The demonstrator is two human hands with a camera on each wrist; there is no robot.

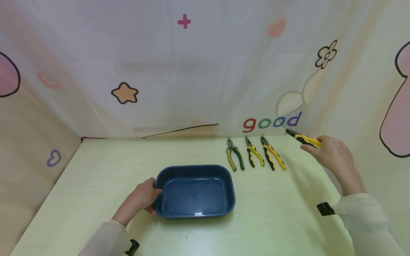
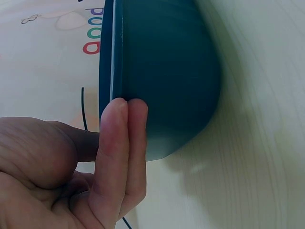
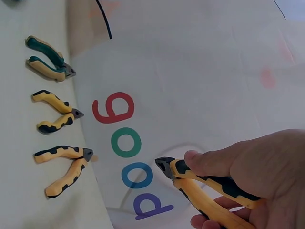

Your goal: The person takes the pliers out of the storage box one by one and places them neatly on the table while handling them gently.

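Observation:
My left hand (image 1: 144, 195) grips the left rim of a dark blue rectangular basin (image 1: 194, 192); in the left wrist view two fingertips (image 2: 114, 119) press its outer wall. Nothing lies inside the basin. Raised above the table's right side, my right hand (image 1: 334, 156) holds yellow-and-black pliers (image 3: 209, 191) by the handles, their jaws pointing left and away. Three more tools lie in a row behind the basin's right side: green-handled pliers (image 1: 235, 154), small yellow-and-black long-nose pliers (image 1: 254, 152) and larger yellow-and-black pliers (image 1: 273, 153). All three have their handles spread toward me.
A pale wood-grain table (image 1: 96, 170) carries everything. Behind it hangs a light curtain (image 1: 205, 71) printed with shapes and the word "good" (image 1: 272, 122). The curtain also borders the table's left and right sides.

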